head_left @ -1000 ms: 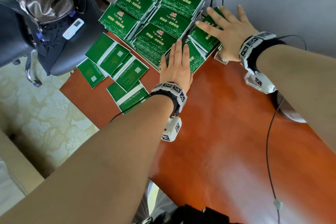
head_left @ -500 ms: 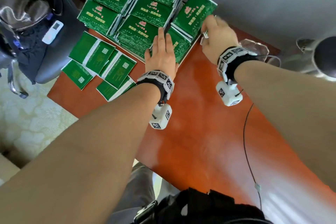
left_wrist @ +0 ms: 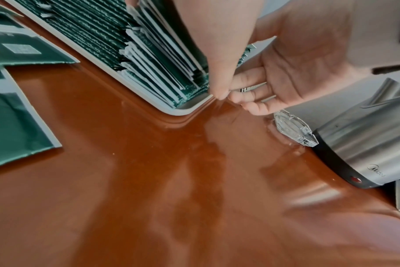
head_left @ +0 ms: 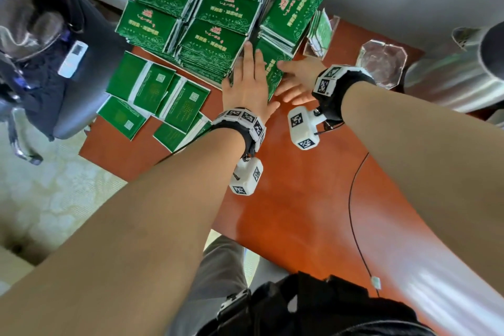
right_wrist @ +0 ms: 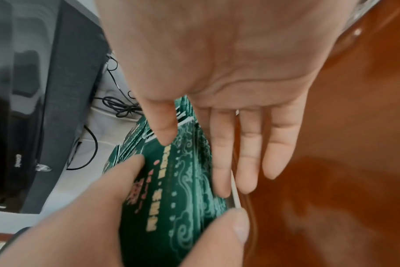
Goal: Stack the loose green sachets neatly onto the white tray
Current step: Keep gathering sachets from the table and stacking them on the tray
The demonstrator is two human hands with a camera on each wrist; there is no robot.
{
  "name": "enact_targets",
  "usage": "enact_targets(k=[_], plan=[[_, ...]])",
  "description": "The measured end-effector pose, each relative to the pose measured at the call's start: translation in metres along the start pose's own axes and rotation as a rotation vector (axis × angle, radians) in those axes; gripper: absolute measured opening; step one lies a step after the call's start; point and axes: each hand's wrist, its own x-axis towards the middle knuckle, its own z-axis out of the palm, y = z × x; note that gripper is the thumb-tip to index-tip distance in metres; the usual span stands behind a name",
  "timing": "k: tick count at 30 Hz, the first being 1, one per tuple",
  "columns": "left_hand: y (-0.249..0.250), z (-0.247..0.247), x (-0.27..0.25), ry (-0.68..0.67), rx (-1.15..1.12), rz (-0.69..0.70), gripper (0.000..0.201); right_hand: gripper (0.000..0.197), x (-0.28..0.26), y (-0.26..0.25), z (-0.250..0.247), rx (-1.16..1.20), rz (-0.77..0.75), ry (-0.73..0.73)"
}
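— Well, where do my hands stand, and on what?

— Broadly: you are at the red-brown table (head_left: 300, 213), and the white tray (left_wrist: 182, 110) sits at its far left, packed with piles of green sachets (head_left: 215, 43). Your left hand (head_left: 249, 87) lies flat on the near-right pile (head_left: 268, 73), fingers straight and pressing down, gripping nothing. Your right hand (head_left: 297, 82) stands on edge, palm against that pile's right side, fingers (right_wrist: 247, 153) straight along it and the thumb over the top sachet. It holds nothing either; the pile is simply squeezed between your two hands.

— And the edges?

— The pile sits in the tray's near corner. Your left thumb (left_wrist: 217, 72) comes down right at the rim there, touching or almost touching your right fingertips. Just behind, another pile (head_left: 294, 8) lies askew, overlapping the one you press.

— Room to move?

— On your right a steel kettle (head_left: 447, 82) and a glass ashtray (head_left: 381, 61) stand near your right wrist. Toward you the tabletop is bare. On your left, the loose sachets (head_left: 152, 95) lie face down and overlapping on the table, just beside the tray's near edge, up to the table's left edge.
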Motion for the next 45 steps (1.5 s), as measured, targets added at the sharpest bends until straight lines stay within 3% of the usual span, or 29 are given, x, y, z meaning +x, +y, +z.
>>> enact_targets(k=[4,7,10,12,14,19,22,28,32,45], plan=[[-0.009,0.001,-0.01,0.028,-0.075,0.025,0.11,0.043,-0.002,-0.004,0.004,-0.027,-0.008,0.023],[-0.017,0.009,-0.026,0.224,-0.178,0.009,0.088,0.038,-0.001,-0.008,0.008,-0.025,-0.011,0.049],[-0.027,0.023,-0.038,0.362,-0.386,-0.158,0.067,0.042,0.002,-0.014,0.011,-0.059,0.019,0.019],[-0.031,0.026,-0.041,0.372,-0.572,-0.323,0.056,0.046,0.004,-0.017,0.012,-0.065,0.041,0.007],[-0.033,0.021,-0.039,0.273,-0.746,-0.498,0.049,0.046,0.006,-0.019,0.012,-0.053,0.036,0.031],[-0.032,0.013,-0.018,-0.265,-1.368,-0.846,0.059,0.043,0.006,-0.019,0.011,-0.056,0.013,0.065],[-0.029,0.005,-0.015,-0.367,-1.586,-0.91,0.058,0.039,0.008,-0.021,0.011,-0.041,0.035,0.079],[-0.024,-0.011,-0.011,-0.478,-1.572,-0.849,0.041,0.053,-0.005,-0.026,0.008,-0.141,0.132,0.037],[-0.03,-0.016,-0.009,-0.587,-1.543,-0.804,0.046,0.057,-0.008,-0.027,0.007,-0.244,0.084,0.008],[-0.033,-0.027,-0.006,-0.647,-1.392,-0.779,0.058,0.052,-0.003,-0.019,0.008,-0.311,-0.011,0.0]])
